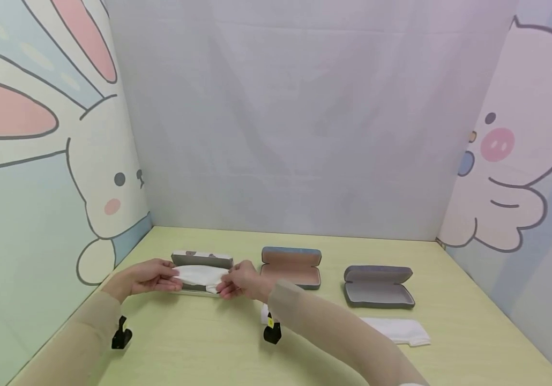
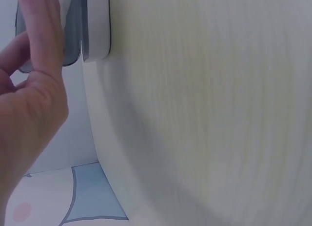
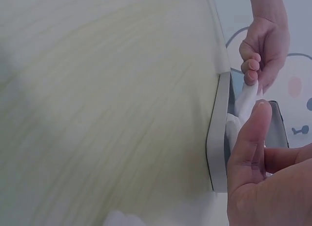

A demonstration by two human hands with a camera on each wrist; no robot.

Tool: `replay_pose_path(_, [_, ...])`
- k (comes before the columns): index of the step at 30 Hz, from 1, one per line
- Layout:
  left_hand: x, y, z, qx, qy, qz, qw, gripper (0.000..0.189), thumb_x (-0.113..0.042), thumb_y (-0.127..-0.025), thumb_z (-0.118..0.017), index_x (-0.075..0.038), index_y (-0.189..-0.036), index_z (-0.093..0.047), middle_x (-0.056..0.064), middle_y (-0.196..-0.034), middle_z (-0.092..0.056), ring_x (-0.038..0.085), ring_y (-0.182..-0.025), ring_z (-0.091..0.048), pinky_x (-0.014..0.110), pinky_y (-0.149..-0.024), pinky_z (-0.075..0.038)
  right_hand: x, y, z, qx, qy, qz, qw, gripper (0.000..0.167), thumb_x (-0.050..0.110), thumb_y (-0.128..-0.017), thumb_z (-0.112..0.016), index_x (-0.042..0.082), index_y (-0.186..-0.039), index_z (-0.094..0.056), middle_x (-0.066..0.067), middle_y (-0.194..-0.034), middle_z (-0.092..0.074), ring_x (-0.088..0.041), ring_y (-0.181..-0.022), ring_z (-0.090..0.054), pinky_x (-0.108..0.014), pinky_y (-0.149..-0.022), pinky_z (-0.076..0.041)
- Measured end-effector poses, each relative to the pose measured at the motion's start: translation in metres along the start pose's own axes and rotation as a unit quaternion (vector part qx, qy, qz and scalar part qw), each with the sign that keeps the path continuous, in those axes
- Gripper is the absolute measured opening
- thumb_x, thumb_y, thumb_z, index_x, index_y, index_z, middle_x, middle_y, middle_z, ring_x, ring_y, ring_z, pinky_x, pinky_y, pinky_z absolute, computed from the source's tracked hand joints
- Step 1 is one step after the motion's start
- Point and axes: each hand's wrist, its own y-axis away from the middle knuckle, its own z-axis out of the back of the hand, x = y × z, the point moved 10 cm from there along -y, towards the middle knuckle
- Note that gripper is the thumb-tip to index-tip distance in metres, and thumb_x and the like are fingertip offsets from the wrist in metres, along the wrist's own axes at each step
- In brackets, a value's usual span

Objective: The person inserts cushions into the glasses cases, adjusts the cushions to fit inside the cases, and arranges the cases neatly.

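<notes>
A white cloth (image 1: 201, 275) stretches between my two hands, over an open glasses case (image 1: 201, 259) with a pale, brown-spotted lid and a grey inside. My left hand (image 1: 150, 276) pinches the cloth's left end at the case's left side. At the other end, my right hand (image 1: 247, 280) grips the cloth near the case's right front corner, where a small flap hangs down. In the right wrist view the cloth (image 3: 246, 101) dips into the case, whose pale outer wall (image 3: 217, 138) faces the camera. The left wrist view shows the left fingers beside the case's end (image 2: 99, 28).
An open blue case with a pink lining (image 1: 291, 266) stands right of the hands. Farther right is an open grey case (image 1: 379, 287). Another white cloth (image 1: 396, 329) lies in front of it, partly behind the right forearm. Printed walls (image 1: 107, 177) border the table.
</notes>
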Motion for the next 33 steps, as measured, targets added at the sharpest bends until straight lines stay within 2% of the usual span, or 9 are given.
replay_pose_path(6, [0.001, -0.001, -0.001, -0.004, 0.008, 0.006, 0.9999, 0.073, -0.004, -0.103, -0.035, 0.015, -0.141, 0.025, 0.009, -0.09, -0.075, 0.017, -0.084, -0.074, 0.024, -0.077, -0.06, 0.0, 0.0, 0.0, -0.01, -0.01, 0.006, 0.9999, 0.009, 0.0, -0.093, -0.058, 0.004, -0.089, -0.051, -0.015, -0.07, -0.071, -0.013, -0.046, -0.061, -0.023, -0.045, -0.054])
replay_pose_path(13, [-0.002, -0.001, -0.002, -0.009, 0.002, 0.001, 1.0, 0.071, -0.004, -0.103, -0.035, 0.016, -0.142, 0.021, 0.009, -0.09, -0.075, 0.017, -0.085, -0.074, 0.025, -0.077, -0.06, -0.001, 0.0, 0.002, -0.021, -0.019, 0.012, 0.9995, 0.008, 0.001, -0.094, -0.057, 0.0, -0.1, -0.052, -0.014, -0.07, -0.072, -0.012, -0.044, -0.059, -0.022, -0.044, -0.053])
replay_pose_path(19, [0.006, -0.002, 0.004, -0.04, 0.005, 0.024, 0.9989, 0.074, -0.006, -0.103, -0.039, 0.015, -0.143, 0.02, 0.011, -0.092, -0.075, 0.017, -0.084, -0.074, 0.025, -0.077, -0.06, -0.007, -0.001, 0.003, -0.031, -0.007, 0.009, 0.9995, 0.009, 0.0, -0.091, -0.059, 0.002, -0.096, -0.051, -0.013, -0.068, -0.071, -0.011, -0.044, -0.059, -0.022, -0.043, -0.052])
replay_pose_path(25, [0.013, -0.004, 0.008, -0.061, -0.01, 0.036, 0.9974, 0.062, -0.006, -0.102, -0.042, 0.014, -0.142, 0.0, 0.012, -0.09, -0.074, 0.018, -0.082, -0.074, 0.026, -0.074, -0.06, -0.012, 0.001, 0.002, -0.03, 0.01, 0.004, 0.9995, 0.009, -0.002, -0.09, -0.06, 0.003, -0.091, -0.052, -0.013, -0.066, -0.07, -0.011, -0.043, -0.058, -0.022, -0.041, -0.052])
replay_pose_path(28, [0.015, -0.005, 0.007, -0.059, -0.022, 0.039, 0.9973, 0.052, -0.006, -0.102, -0.042, 0.014, -0.137, -0.009, 0.011, -0.089, -0.074, 0.017, -0.081, -0.074, 0.026, -0.073, -0.061, -0.014, 0.002, 0.001, -0.025, 0.015, 0.003, 0.9996, 0.011, -0.002, -0.089, -0.059, 0.005, -0.089, -0.05, -0.011, -0.064, -0.069, -0.01, -0.043, -0.057, -0.022, -0.041, -0.052])
replay_pose_path(33, [0.015, -0.006, 0.005, -0.064, -0.04, 0.041, 0.9963, 0.043, -0.006, -0.101, -0.042, 0.013, -0.132, -0.018, 0.011, -0.086, -0.074, 0.018, -0.079, -0.074, 0.027, -0.072, -0.061, -0.013, 0.003, 0.002, -0.029, 0.02, 0.005, 0.9993, 0.013, -0.003, -0.088, -0.059, 0.006, -0.088, -0.049, -0.01, -0.062, -0.067, -0.011, -0.043, -0.057, -0.022, -0.041, -0.051])
